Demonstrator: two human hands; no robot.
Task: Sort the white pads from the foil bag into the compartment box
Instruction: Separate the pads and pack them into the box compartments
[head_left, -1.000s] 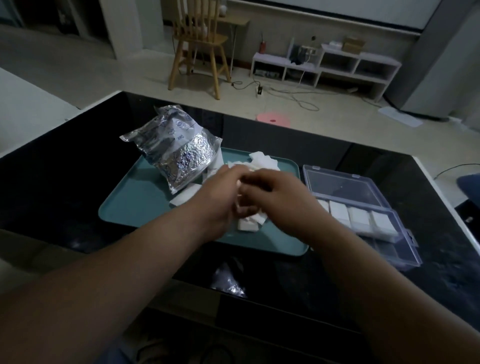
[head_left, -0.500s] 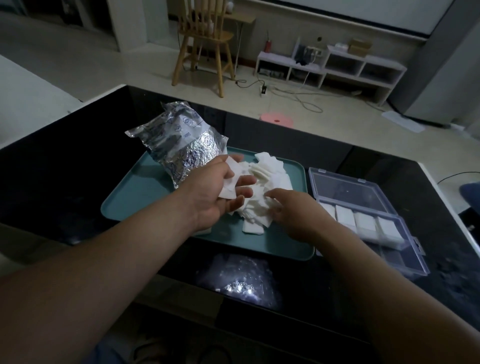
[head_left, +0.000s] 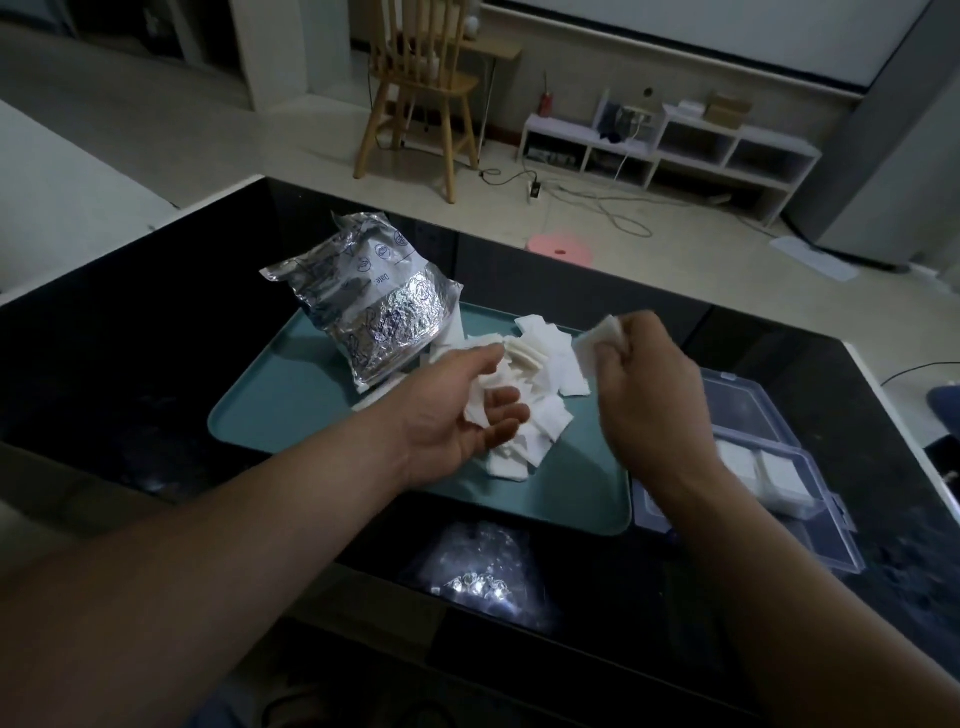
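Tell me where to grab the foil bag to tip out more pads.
Take the foil bag by its flat, crumpled far end, coming from the left. That end sticks up clear of the tray, while the lower end faces the pile of pads, so lifting there should spill pads out.

The view is dim overall. The pale floor (head_left: 249, 135) at 12 o'clock is the brightest part, while the glossy black surface (head_left: 130, 374) swallows detail. White glare spots sit on it at 6 o'clock, and the foil bag (head_left: 374, 301) glints. The right grip (head_left: 649, 395) and its pinched pad (head_left: 597, 340) are motion-blurred. Wide-angle distortion bows lines towards 3 and 9 o'clock; the forearms lie in shadow.
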